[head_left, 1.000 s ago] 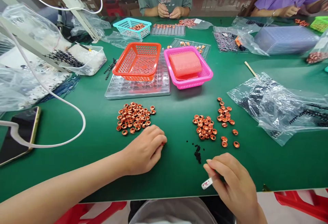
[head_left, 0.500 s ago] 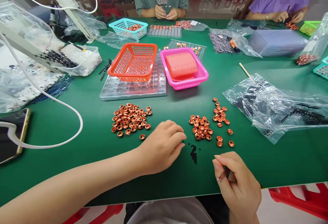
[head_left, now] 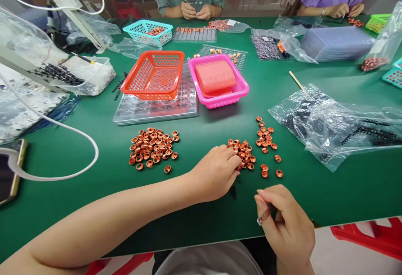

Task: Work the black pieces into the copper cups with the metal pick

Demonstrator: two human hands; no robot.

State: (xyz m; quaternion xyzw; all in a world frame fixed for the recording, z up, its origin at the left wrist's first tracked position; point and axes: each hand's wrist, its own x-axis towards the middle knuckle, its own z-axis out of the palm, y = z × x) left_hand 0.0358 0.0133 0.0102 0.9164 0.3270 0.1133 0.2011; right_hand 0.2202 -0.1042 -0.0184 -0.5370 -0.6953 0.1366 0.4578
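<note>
My left hand (head_left: 216, 173) reaches to the left edge of the middle pile of copper-coloured rings (head_left: 246, 151), its fingers bent together; whatever its fingertips touch is hidden. Below them lie small black pieces (head_left: 233, 192), partly covered by the hand. My right hand (head_left: 284, 220) is raised near the table's front edge, thumb and forefinger pinched; anything at the tips is too small to make out. A thin, shiny strip (head_left: 264, 216) shows at the thumb. A larger copper pile (head_left: 153, 145) lies to the left, and scattered copper rings (head_left: 265, 138) lie to the right.
Behind the piles are an orange basket (head_left: 153, 76) on clear trays (head_left: 157, 109) and a pink basket (head_left: 243, 91). A plastic bag (head_left: 323, 124) lies at right, a phone (head_left: 12, 174) and white cable (head_left: 91, 157) at left. Two people sit across the table.
My left hand has moved right to the middle copper pile and now covers part of it and of the black pieces. My right hand keeps its pinch. The view has shifted slightly.
</note>
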